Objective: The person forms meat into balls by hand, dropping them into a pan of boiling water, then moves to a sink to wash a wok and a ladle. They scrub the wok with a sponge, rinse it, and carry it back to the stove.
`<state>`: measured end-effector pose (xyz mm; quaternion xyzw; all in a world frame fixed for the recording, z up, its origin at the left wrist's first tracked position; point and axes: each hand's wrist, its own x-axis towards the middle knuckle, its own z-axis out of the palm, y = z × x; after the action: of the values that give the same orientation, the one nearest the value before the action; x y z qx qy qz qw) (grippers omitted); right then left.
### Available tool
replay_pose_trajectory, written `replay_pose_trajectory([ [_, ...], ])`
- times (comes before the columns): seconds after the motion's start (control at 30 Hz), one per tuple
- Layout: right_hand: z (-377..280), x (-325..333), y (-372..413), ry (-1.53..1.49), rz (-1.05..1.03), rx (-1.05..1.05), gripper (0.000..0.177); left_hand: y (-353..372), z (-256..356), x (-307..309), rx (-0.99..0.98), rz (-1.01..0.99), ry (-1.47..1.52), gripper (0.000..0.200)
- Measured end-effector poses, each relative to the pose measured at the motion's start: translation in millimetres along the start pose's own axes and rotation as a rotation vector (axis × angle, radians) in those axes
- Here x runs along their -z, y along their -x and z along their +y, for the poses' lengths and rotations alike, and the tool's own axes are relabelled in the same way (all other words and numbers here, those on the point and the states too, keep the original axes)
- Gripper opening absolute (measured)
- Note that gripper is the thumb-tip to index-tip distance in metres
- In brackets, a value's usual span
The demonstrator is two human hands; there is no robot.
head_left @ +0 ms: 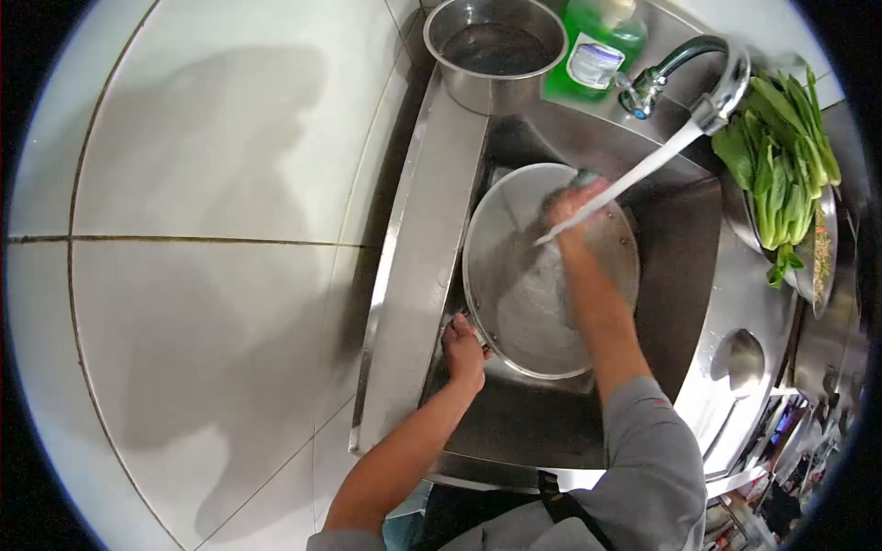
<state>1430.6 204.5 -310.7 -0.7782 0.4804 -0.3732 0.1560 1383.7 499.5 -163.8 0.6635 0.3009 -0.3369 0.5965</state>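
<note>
A large round metal pan lies tilted in the steel sink, its inside wet. My left hand is closed around the pan's handle at its lower left rim. Inside the pan, near the upper right rim, my right hand is blurred by motion; a dark greenish thing shows at its fingertips, too smeared to make out. From the curved faucet a stream of water runs down across my right hand into the pan.
A steel pot and a green soap bottle stand behind the sink. Leafy greens lie on a metal bowl at the right, with a ladle nearer. A tiled wall fills the left.
</note>
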Motion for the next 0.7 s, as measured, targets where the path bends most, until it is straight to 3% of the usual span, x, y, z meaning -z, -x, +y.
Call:
replay_pose_trajectory([
  [0.07, -61, -61, 12, -0.653, 0.263, -0.304, 0.058, 1, 5, 0, 0.008, 0.015, -0.009, 0.032],
  [0.1, -94, -48, 30, 0.053, 0.096, -0.052, 0.056, 4, 7, -2, 0.028, 0.009, -0.011, 0.032],
  [0.13, -112, -45, 56, -0.515, 0.024, 0.006, 0.057, 4, 8, -4, -0.012, 0.042, -0.040, 0.033],
  [0.17, -128, -6, 84, -0.481, -0.254, -0.017, 0.059, 2, 5, -4, -0.016, 0.065, -0.074, 0.035],
  [0.2, -127, 22, 111, -0.534, -0.317, 0.158, 0.059, 1, 4, -2, -0.032, 0.010, -0.089, 0.035],
  [0.23, -109, 50, 129, -0.504, -0.325, 0.147, 0.059, 1, 3, 3, -0.048, -0.041, -0.114, 0.035],
  [0.3, -64, 93, 137, -0.429, -0.785, 0.411, 0.057, -2, 5, 0, -0.029, 0.023, -0.143, 0.035],
  [0.33, -48, 92, 118, -0.416, -0.788, 0.415, 0.057, -4, 4, -3, -0.004, 0.032, -0.092, 0.034],
  [0.4, -22, 75, 67, 0.160, -0.976, 0.664, 0.055, -4, 2, 4, 0.018, 0.002, -0.130, 0.037],
  [0.47, -2, 51, 11, 0.234, -0.935, 0.872, 0.054, -11, -2, 5, 0.002, -0.035, -0.138, 0.043],
  [0.53, 27, 62, -27, 0.496, -0.777, 1.066, 0.054, -16, -5, 9, 0.025, -0.046, -0.149, 0.043],
  [0.57, 76, 59, -33, 0.524, -0.778, 0.983, 0.053, -16, -5, 8, 0.030, -0.058, -0.143, 0.043],
  [0.63, 68, 126, -22, 0.553, -0.756, 0.920, 0.052, -13, -3, 6, 0.057, -0.034, -0.151, 0.044],
  [0.7, 65, 179, 11, 0.633, -0.744, 0.530, 0.052, -11, 1, 4, 0.029, -0.079, -0.073, 0.044],
])
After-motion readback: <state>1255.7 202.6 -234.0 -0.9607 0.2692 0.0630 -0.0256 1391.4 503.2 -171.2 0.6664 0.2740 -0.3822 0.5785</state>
